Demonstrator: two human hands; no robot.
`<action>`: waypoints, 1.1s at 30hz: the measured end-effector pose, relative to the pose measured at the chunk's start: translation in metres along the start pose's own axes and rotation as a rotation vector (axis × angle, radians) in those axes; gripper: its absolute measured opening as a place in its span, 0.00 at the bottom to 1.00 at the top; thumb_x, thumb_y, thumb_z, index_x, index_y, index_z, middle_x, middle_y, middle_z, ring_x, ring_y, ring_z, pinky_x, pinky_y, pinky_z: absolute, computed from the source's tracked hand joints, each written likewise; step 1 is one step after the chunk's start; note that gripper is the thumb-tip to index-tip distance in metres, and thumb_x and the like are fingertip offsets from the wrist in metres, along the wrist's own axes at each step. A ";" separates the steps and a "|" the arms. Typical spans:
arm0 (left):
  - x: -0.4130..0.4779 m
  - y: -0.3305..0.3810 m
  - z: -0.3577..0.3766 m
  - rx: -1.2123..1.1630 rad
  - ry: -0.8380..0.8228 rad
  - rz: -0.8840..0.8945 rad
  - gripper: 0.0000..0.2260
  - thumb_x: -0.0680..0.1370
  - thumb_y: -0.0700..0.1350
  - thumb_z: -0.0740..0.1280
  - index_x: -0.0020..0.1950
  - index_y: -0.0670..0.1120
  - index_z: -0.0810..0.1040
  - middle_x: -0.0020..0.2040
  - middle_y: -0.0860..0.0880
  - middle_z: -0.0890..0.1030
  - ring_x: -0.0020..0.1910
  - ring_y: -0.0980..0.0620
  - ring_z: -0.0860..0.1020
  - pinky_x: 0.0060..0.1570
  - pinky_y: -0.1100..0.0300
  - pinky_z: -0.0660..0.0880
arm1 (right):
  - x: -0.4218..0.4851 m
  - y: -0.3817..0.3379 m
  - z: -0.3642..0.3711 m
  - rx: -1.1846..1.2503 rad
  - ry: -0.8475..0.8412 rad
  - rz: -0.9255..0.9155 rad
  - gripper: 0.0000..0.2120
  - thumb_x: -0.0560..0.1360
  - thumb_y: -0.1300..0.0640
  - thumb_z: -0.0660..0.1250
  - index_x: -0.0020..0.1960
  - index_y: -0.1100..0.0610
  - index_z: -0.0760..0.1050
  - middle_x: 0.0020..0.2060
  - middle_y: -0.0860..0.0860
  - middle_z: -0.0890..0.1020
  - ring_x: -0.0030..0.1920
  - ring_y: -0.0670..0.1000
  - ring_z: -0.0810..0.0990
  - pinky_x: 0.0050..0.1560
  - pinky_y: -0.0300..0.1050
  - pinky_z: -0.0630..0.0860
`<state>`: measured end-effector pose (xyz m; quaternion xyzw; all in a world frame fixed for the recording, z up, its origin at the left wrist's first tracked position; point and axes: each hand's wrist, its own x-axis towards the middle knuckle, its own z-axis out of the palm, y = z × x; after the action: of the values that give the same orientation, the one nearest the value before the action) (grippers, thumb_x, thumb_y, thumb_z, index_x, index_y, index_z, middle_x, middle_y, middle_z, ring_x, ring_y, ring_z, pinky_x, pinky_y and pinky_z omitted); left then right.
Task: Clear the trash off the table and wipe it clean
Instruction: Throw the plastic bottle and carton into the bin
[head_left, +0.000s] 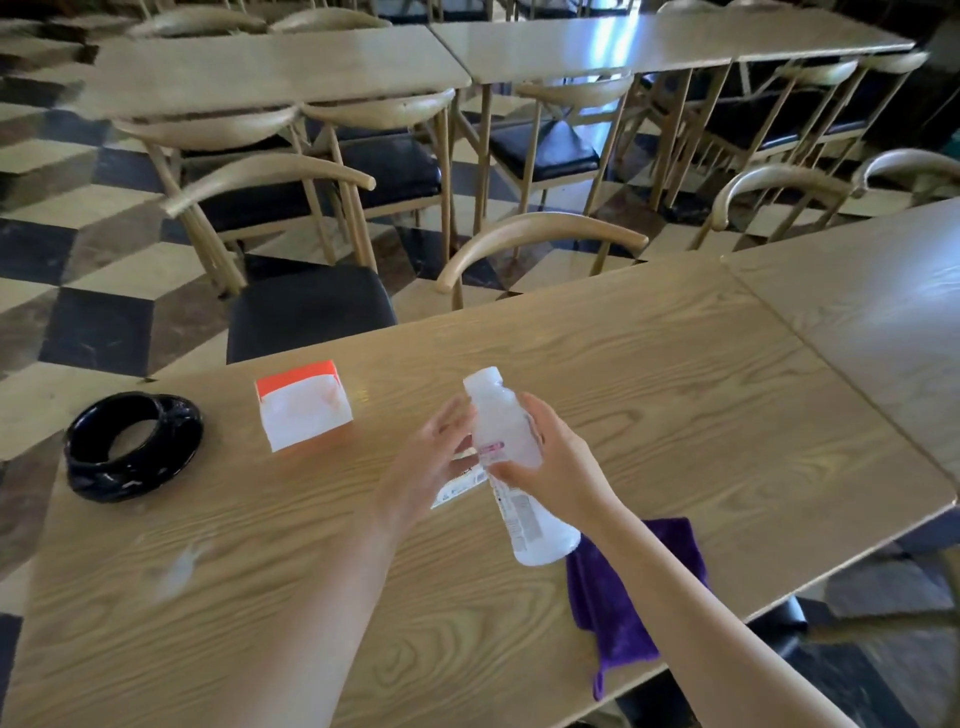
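Observation:
A clear plastic bottle (511, 457) with a white cap is held tilted above the wooden table (675, 395), cap pointing away from me. My right hand (556, 457) is wrapped around its middle. My left hand (436, 457) is beside the bottle's neck with its fingers spread, touching or almost touching it; a loose label or wrapper (460, 486) shows just under that hand. A purple cloth (623, 603) lies on the table near its front edge, under my right forearm. A white and orange box (304, 405) stands to the left.
A black ring-shaped ashtray (132, 447) sits at the table's left end. A faint smear (179, 564) marks the wood near it. A second table (883, 301) abuts on the right. Chairs (540, 239) line the far side, above a checkered floor.

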<state>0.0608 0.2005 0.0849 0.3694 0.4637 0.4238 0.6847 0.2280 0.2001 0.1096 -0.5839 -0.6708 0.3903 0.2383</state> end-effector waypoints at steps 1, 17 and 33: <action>-0.002 0.005 0.000 -0.034 -0.022 0.017 0.24 0.68 0.62 0.70 0.62 0.55 0.76 0.51 0.50 0.83 0.51 0.53 0.81 0.46 0.62 0.78 | -0.001 -0.009 0.002 -0.018 0.019 -0.053 0.36 0.68 0.50 0.73 0.71 0.49 0.61 0.54 0.40 0.72 0.56 0.42 0.71 0.47 0.26 0.67; -0.067 0.026 -0.099 -0.095 0.315 0.210 0.21 0.65 0.51 0.74 0.57 0.49 0.78 0.48 0.49 0.84 0.46 0.51 0.83 0.37 0.62 0.78 | 0.074 -0.010 0.046 -0.467 -0.450 -0.214 0.41 0.72 0.49 0.70 0.76 0.52 0.51 0.76 0.51 0.57 0.75 0.53 0.54 0.73 0.48 0.54; -0.141 0.009 -0.157 -0.116 0.439 0.266 0.17 0.69 0.52 0.71 0.54 0.46 0.77 0.46 0.46 0.82 0.44 0.47 0.80 0.40 0.56 0.76 | 0.094 0.013 0.098 -0.986 -0.561 -0.185 0.31 0.70 0.51 0.69 0.70 0.54 0.63 0.66 0.50 0.72 0.66 0.53 0.68 0.64 0.48 0.69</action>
<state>-0.1197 0.0913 0.0919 0.2862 0.5237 0.6060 0.5259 0.1408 0.2673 0.0293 -0.4393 -0.8592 0.1490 -0.2159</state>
